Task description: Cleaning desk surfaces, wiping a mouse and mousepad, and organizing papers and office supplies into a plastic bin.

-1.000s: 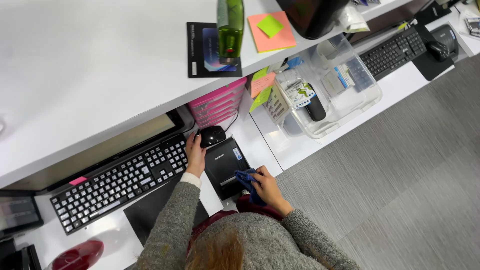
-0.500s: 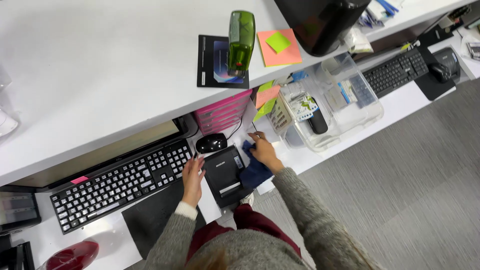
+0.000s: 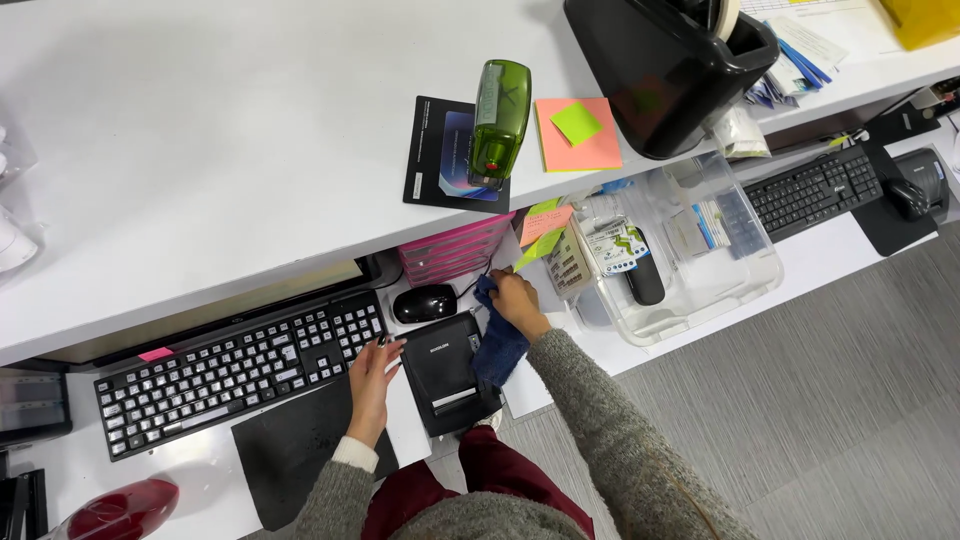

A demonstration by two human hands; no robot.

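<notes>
Table (image 3: 820, 265): a white lower surface under a raised white counter (image 3: 200, 150); it carries everything the hands are working around.
Keyboard (image 3: 235, 362): black, lying flat just left of the left hand.
Clear bin (image 3: 690, 255): well to the right of the cloth, holding small packets and a dark handset.
Printer (image 3: 445, 372): a small black receipt printer, sitting between the two hands.
Cloth (image 3: 497, 345): dark blue, draped from the right hand down along the printer's right side, its lower end resting on the table.
Mouse (image 3: 424, 302): black, just behind the printer, near the pink drawers (image 3: 455, 250).
Right hand (image 3: 515, 298): grip closed on the upper end of the cloth, pressed to the table near the sticky notes (image 3: 540, 225); whether the palm bears down flat is hard to tell from here.
Left hand (image 3: 368, 378): grip apart, fingers spread, resting at the printer's left edge beside the keyboard, holding nothing.
Step in hand: this looks like wiping the table surface beside and behind the printer.
Next move: likely calls for a firm flat sweep, with the left hand steadying or shifting the printer so the cloth clears the mouse cable.
</notes>
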